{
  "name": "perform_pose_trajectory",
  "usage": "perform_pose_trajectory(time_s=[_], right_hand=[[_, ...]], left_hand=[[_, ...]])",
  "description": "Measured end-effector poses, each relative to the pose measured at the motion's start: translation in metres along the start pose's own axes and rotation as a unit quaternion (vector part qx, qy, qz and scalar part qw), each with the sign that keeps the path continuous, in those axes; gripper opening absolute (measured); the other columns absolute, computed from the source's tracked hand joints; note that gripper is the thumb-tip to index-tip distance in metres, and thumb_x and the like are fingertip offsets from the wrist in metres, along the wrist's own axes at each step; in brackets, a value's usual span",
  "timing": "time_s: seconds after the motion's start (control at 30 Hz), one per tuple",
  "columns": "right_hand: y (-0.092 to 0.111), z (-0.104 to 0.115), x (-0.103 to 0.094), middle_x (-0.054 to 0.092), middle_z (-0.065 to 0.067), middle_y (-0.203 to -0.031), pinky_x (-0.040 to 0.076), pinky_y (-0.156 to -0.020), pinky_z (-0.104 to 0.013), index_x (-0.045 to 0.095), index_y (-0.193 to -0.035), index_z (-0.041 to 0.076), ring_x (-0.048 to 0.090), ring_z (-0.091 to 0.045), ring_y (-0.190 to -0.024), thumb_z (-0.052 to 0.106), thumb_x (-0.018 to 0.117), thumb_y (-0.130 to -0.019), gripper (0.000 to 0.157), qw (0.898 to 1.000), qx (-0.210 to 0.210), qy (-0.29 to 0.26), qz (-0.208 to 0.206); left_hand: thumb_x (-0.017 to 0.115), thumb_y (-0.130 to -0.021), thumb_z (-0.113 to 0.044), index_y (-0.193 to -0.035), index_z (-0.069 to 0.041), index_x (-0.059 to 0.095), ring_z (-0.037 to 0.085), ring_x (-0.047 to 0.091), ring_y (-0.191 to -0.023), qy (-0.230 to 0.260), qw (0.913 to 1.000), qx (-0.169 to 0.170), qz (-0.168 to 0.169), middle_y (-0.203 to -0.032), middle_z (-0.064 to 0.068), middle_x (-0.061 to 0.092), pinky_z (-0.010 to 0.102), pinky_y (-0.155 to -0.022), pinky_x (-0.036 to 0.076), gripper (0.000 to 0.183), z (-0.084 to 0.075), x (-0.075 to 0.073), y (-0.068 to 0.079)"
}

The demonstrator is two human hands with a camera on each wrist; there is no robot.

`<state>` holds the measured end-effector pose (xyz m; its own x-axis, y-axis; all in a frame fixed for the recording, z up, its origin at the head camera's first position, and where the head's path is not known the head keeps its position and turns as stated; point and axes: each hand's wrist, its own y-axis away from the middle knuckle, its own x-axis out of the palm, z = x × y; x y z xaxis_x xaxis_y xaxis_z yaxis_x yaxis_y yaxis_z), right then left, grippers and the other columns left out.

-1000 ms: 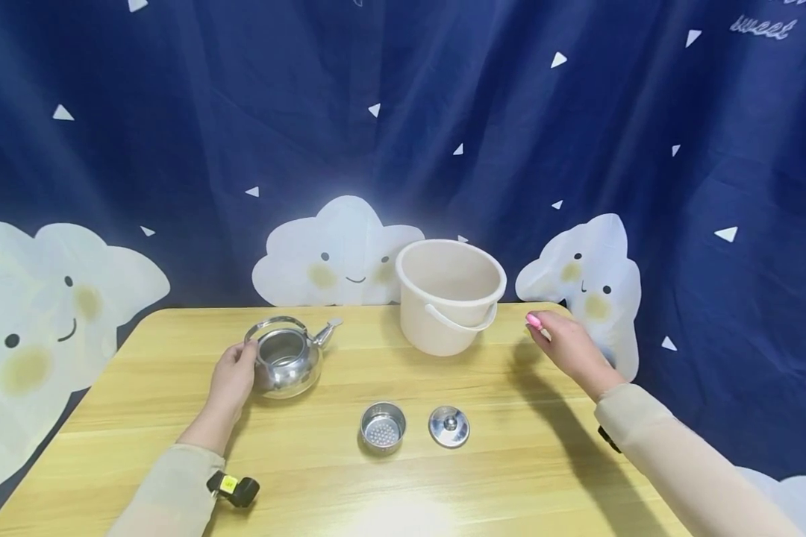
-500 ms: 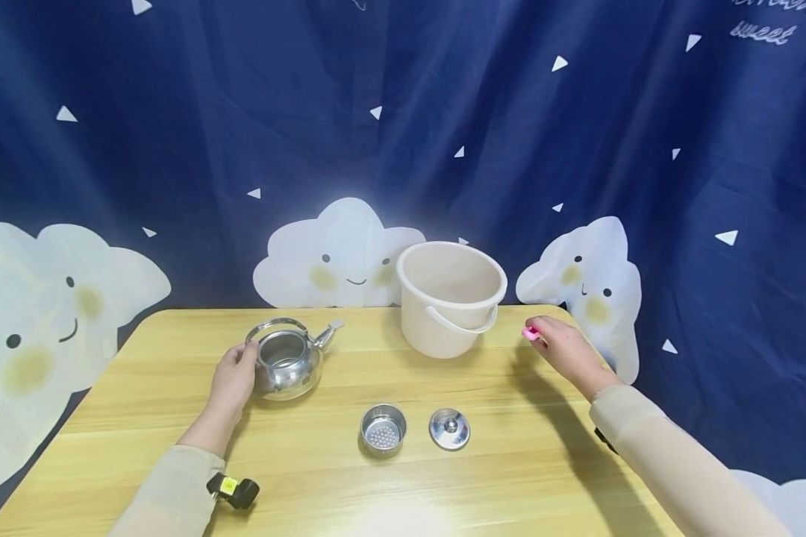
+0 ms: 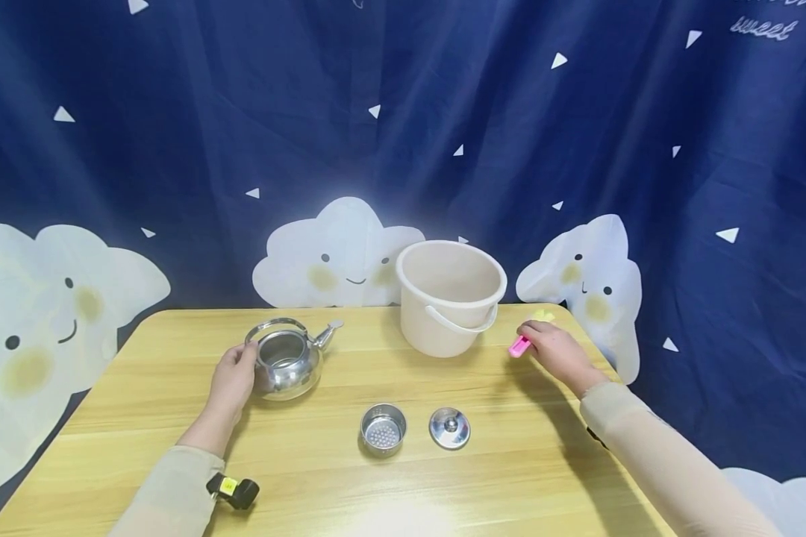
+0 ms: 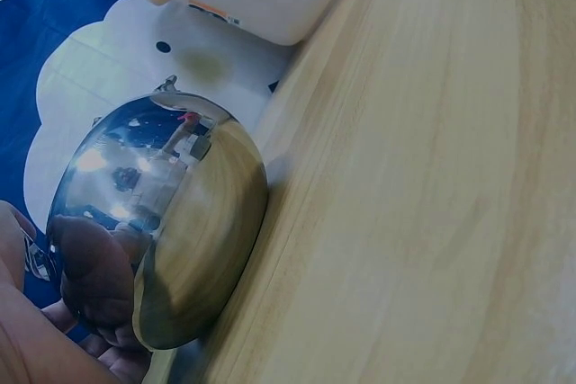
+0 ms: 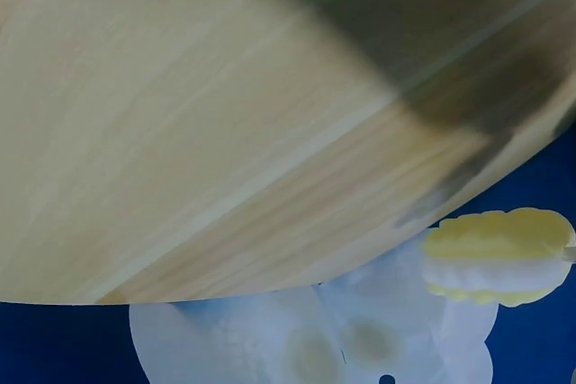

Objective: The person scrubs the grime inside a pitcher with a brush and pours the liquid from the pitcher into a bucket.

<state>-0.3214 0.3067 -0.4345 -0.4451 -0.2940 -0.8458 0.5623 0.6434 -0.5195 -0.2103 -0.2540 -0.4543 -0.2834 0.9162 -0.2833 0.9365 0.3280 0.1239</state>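
the left hand [image 3: 233, 377] holds the metal kettle [image 3: 289, 379] by its side on the desk [image 3: 309, 477], fingers curled against the belly, the spout pointing toward the white bucket [image 3: 436, 328]. the right hand [image 3: 559, 352], fingers wrapped round a pink-handled sponge brush [image 3: 520, 346], holds it above the desk beside the bucket. nearer the person, a perforated metal strainer [image 3: 383, 432] and a round lid [image 3: 450, 429] lie near each other.

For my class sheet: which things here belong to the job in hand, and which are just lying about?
Apparently in the job:
kettle, held by the left hand
pink-handled tool with yellow-and-white head, held by the right hand

Untouched, seemingly lying about:
perforated metal cup
metal lid
bucket
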Motion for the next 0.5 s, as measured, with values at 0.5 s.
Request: perform_pose_trajectory(time_s=[0.5], right_hand=[[0.005, 0.006, 0.014, 0.066, -0.014, -0.106, 0.056, -0.088, -0.048, 0.068, -0.104, 0.003, 0.066, -0.035, -0.100, 0.003, 0.072, -0.085, 0.019, 0.998, -0.005, 0.018, 0.066]], left_hand=[[0.032, -0.106, -0.048, -0.148, 0.005, 0.035, 0.045, 0.024, -0.146, 0.005, 1.0000, 0.002, -0.008, -0.155, 0.028, 0.032, 0.058, -0.120, 0.019, 0.068, 0.001, 0.000, 0.000]])
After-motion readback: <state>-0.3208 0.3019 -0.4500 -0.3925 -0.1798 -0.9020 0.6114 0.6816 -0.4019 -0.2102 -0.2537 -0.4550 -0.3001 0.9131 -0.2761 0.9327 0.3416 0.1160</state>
